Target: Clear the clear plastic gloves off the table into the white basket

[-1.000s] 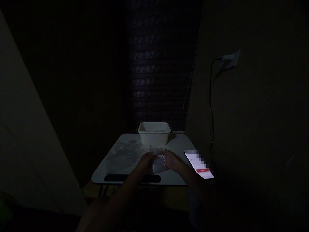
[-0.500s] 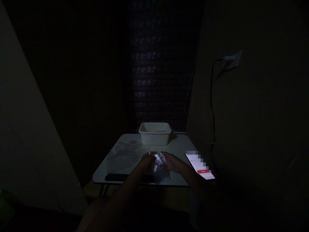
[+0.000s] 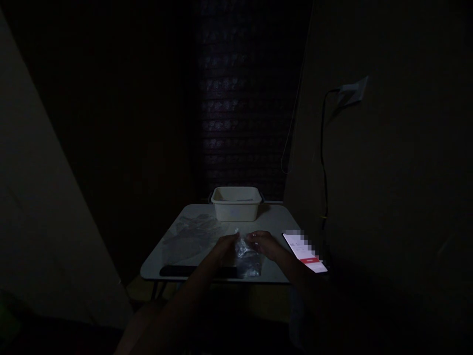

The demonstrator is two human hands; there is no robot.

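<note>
A crinkled clear plastic bag (image 3: 248, 260) hangs between my two hands near the front edge of the small table (image 3: 271, 227). My left hand (image 3: 226, 243) pinches its upper left part, fingers closed on the film. At the upper right of the bag, my right hand (image 3: 264, 243) also grips it, thumb and fingers together. The lower end of the bag reaches the table's front edge. Whether anything is inside it cannot be made out in the dim light. More clear plastic (image 3: 192, 236) lies spread flat on the table, to the left of my left hand.
A white plastic tub (image 3: 236, 209) with side handles stands at the back of the table. A lit phone (image 3: 305, 254) lies at the right edge. A dark slot (image 3: 179, 271) runs along the front. On the right wall, a cord hangs from a plug (image 3: 349, 89).
Both hands remain at the bag. Its top now stands up in a small peak between the fingers, and the fingers have shifted slightly. The view has moved a little.
</note>
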